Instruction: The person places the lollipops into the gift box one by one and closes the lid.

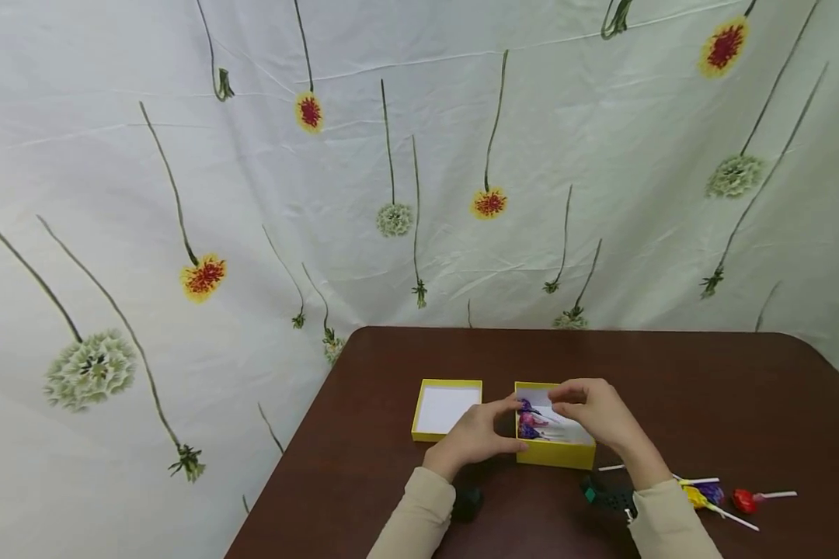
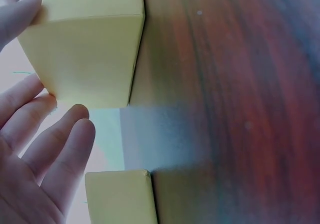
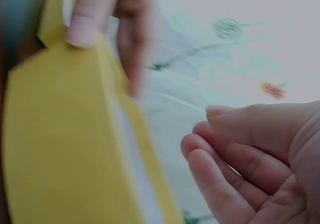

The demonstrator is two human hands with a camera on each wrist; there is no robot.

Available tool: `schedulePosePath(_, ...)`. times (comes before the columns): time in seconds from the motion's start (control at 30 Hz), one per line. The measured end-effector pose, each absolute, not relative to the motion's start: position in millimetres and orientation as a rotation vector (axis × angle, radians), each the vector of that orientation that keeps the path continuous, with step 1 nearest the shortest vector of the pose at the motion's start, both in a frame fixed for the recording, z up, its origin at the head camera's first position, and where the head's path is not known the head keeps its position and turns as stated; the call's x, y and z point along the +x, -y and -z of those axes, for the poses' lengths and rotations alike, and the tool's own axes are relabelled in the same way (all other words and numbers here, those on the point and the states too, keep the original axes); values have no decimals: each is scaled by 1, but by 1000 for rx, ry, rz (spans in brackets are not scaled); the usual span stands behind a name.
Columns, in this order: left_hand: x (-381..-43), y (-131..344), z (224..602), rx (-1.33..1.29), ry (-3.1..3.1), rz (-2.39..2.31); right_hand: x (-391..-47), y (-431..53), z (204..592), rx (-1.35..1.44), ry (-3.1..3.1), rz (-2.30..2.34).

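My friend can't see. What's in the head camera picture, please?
A person's left hand holds an open yellow box with lollipops inside, while their right hand hovers above it. The dark brown table also has a shallow yellow tray on the left and loose lollipops on the right. A flowered cloth hangs behind.

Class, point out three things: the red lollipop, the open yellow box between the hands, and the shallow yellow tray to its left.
Red lollipop [image 1: 744, 501]: head view, on its wrapped head.
Yellow box [image 1: 554, 453]: head view, on its front wall.
Shallow yellow tray [image 1: 449, 410]: head view, on its white inside.
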State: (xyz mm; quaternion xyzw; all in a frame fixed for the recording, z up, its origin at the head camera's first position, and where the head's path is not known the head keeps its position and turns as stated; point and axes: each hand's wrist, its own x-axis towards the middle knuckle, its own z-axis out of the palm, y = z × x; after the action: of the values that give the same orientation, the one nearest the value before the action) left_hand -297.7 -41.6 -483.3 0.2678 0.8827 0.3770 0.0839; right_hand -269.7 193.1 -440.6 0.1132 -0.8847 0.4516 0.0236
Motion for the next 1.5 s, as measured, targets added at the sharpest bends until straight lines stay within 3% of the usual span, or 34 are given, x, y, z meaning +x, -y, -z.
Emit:
schedulePosePath(0.4, -300, 45, 487, 834, -2636, -1118, -258, -255, 433, 317, 2805, -1444)
schedulePosePath(0.87, -299, 41, 484, 849, -2629, -1139, -263, -310, 469, 462, 2978, -1675)
schedulePosePath(1.5, -299, 41, 483, 810, -2611, -1161, -263, -326, 480, 741, 2993, -1799)
